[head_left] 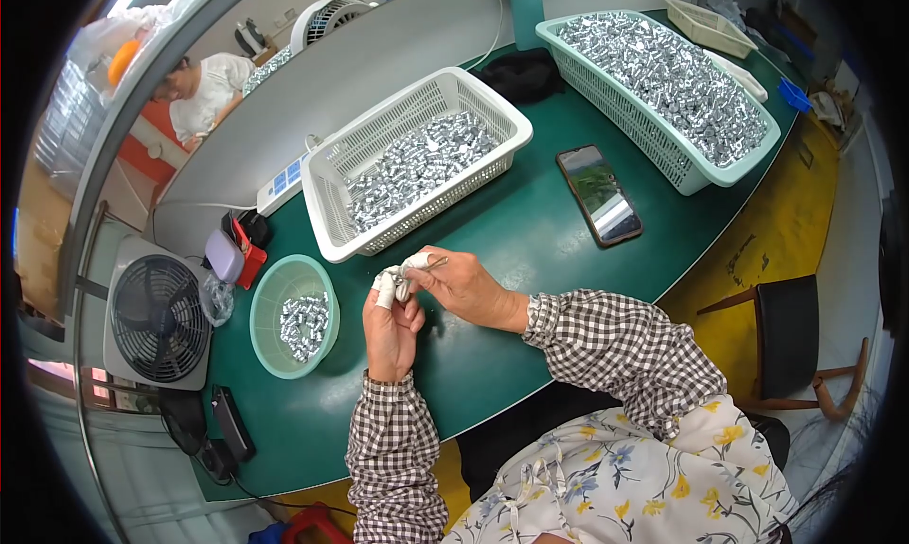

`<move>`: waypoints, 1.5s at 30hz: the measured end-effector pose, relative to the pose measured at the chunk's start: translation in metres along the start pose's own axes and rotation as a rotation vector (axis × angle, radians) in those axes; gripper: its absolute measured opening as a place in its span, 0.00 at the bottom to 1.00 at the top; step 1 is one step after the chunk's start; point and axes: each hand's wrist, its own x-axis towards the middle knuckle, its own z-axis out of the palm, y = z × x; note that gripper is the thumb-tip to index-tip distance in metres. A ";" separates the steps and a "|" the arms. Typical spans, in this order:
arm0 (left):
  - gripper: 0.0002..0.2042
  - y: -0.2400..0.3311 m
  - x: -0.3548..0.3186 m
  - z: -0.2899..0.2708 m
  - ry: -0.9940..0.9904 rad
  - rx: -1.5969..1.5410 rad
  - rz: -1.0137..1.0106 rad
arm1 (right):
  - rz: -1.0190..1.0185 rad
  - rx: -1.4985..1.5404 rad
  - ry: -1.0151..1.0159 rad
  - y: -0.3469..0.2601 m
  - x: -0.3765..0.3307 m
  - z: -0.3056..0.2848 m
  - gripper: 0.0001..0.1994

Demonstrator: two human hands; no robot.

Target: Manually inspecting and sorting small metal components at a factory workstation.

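Observation:
My left hand [391,328] and my right hand [464,284] meet above the green table, white wrappings on some of their fingertips. Between my right thumb and fingers is a thin metal tool [436,264], its exact kind too small to tell. My left fingers are pinched together against the right ones, and whatever they hold is hidden. To the left of my hands stands a round light-green basket [268,346] with small silvery metal parts [304,327] inside. Just beyond my hands is a white rectangular basket [437,205] holding many more silvery parts [426,160].
A pale-green basket [615,118] heaped with metal parts stands at the far right, near a phone [600,195] on the table [516,303]. A fan [159,319], a power strip [280,186] and a black adapter [233,423] line the left. Behind the partition sits another person [204,94].

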 end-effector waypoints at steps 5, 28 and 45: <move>0.08 -0.001 0.001 -0.004 0.001 0.006 0.011 | -0.071 -0.115 0.018 -0.008 -0.004 0.002 0.05; 0.08 -0.001 0.001 -0.004 0.008 0.160 0.041 | -0.060 -0.104 0.049 0.007 0.003 0.002 0.08; 0.07 0.000 0.004 0.018 0.184 1.635 0.561 | 0.470 0.260 0.263 0.021 0.010 -0.017 0.11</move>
